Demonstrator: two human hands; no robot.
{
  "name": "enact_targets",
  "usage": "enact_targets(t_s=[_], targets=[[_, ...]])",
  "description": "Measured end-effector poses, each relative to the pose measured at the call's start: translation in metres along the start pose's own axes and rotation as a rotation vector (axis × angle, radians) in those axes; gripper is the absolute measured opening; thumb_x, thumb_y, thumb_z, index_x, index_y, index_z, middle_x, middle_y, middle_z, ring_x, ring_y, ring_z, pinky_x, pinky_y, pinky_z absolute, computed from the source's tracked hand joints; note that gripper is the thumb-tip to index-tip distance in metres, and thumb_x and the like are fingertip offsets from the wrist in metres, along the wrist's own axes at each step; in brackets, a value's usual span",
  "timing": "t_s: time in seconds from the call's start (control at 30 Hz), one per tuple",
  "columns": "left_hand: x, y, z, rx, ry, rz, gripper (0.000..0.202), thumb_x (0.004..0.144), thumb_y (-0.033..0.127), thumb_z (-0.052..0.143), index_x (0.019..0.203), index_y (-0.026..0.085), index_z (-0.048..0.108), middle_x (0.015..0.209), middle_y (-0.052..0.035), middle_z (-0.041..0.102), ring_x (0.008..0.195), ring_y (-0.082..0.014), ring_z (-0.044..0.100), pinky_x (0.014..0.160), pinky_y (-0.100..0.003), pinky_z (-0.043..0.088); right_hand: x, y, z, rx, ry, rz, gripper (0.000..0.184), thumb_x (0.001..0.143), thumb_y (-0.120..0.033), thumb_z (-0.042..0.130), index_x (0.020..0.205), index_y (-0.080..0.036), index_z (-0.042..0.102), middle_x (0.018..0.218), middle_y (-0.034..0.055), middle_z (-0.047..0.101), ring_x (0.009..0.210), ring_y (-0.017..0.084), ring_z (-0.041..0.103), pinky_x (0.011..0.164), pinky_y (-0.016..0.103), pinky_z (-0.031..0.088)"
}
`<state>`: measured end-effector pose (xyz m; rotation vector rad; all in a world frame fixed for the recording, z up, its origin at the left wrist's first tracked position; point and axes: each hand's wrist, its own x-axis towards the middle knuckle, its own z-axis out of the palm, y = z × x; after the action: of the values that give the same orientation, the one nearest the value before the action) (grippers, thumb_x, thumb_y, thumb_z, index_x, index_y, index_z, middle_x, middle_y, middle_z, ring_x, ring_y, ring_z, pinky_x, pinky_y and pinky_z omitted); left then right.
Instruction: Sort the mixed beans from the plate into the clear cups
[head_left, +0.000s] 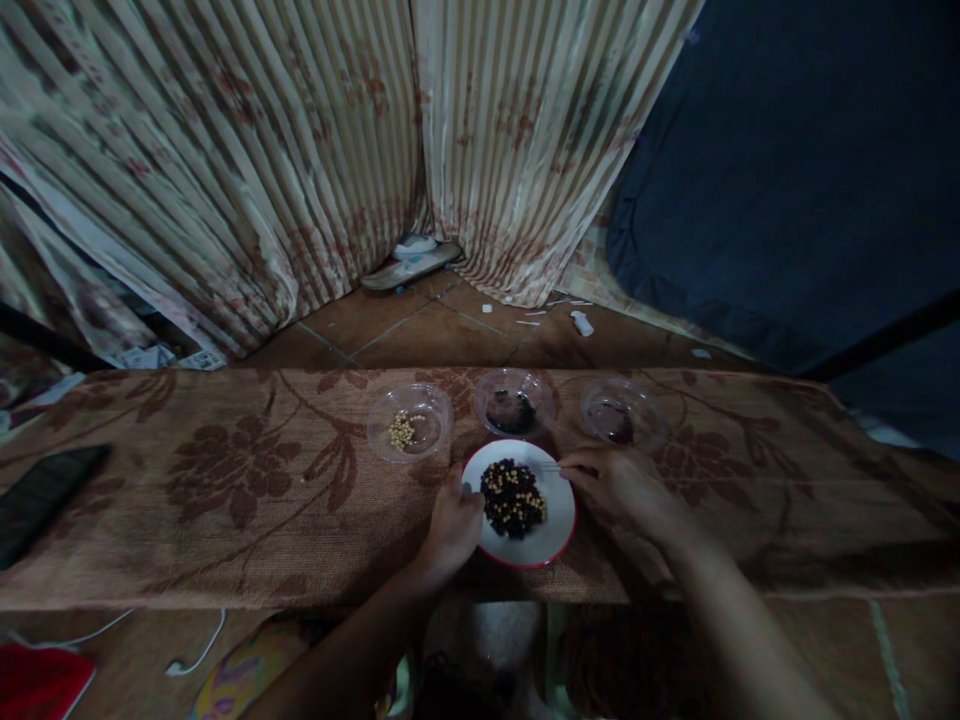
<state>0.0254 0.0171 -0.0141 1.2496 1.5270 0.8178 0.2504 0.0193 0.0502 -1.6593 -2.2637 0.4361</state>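
Observation:
A white plate with a red rim (559,535) carries a mixed heap of dark and pale-yellow beans (512,498). My left hand (454,522) grips the plate's left edge, thumb over the rim. Over the plate's right edge, my right hand (611,480) pinches a thin light-coloured utensil (550,467), perhaps tweezers or a fork; its exact kind is unclear. Behind the plate stand three clear bowls. The left bowl (439,440) has pale-yellow beans (403,429), the middle bowl (516,378) black ones, and the right bowl (646,425) a few dark reddish ones.
A patterned brown cloth (315,540) covers the long narrow table. A dark phone (49,500) lies at its left end. Beyond are striped curtains (315,150), a slipper (411,265) and small litter on the tiled floor. A white cable (206,650) lies below at left.

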Motion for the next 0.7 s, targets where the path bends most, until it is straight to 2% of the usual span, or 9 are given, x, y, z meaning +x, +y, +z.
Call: enact_targets(t_s=[0.13,0.3,0.5,0.7], targets=[[-0.001,0.001,-0.001,0.001,-0.017,-0.002,0.044,0.067,0.009,0.043,0.109,0.012,0.054,0.086,-0.0063,0.066,0.077,-0.0168,0.06,0.075,-0.028,0.047,0.0,-0.001,-0.002,0.138,0.012,-0.003,0.022,0.084,-0.035,0.051,0.087,-0.025,0.07,0.089,0.0021,0.07,0.077,0.018,0.063,0.071,0.028,0.046],[0.0,0.0,-0.001,-0.018,-0.041,-0.014,0.043,0.067,0.009,0.043,0.108,0.013,0.055,0.089,-0.0069,0.066,0.083,-0.0175,0.061,0.078,-0.029,0.047,0.002,-0.004,-0.001,0.247,0.11,0.058,0.023,0.084,-0.037,0.05,0.087,-0.025,0.069,0.091,0.0018,0.07,0.082,0.018,0.063,0.072,0.029,0.048],[0.0,0.0,0.0,-0.006,0.013,-0.037,0.046,0.067,0.009,0.045,0.112,0.011,0.053,0.089,-0.007,0.066,0.087,-0.0187,0.06,0.081,-0.031,0.046,0.017,-0.002,0.004,0.198,0.279,0.1,0.021,0.083,-0.035,0.052,0.087,-0.022,0.069,0.093,0.0034,0.069,0.083,0.019,0.063,0.076,0.03,0.048],[-0.001,0.004,-0.002,-0.009,0.001,-0.038,0.047,0.066,0.007,0.046,0.112,0.011,0.054,0.087,-0.0068,0.067,0.088,-0.019,0.06,0.081,-0.031,0.047,0.034,0.006,0.012,0.11,0.334,0.15,0.02,0.082,-0.032,0.052,0.087,-0.023,0.07,0.091,0.0036,0.07,0.083,0.02,0.063,0.079,0.033,0.047]])
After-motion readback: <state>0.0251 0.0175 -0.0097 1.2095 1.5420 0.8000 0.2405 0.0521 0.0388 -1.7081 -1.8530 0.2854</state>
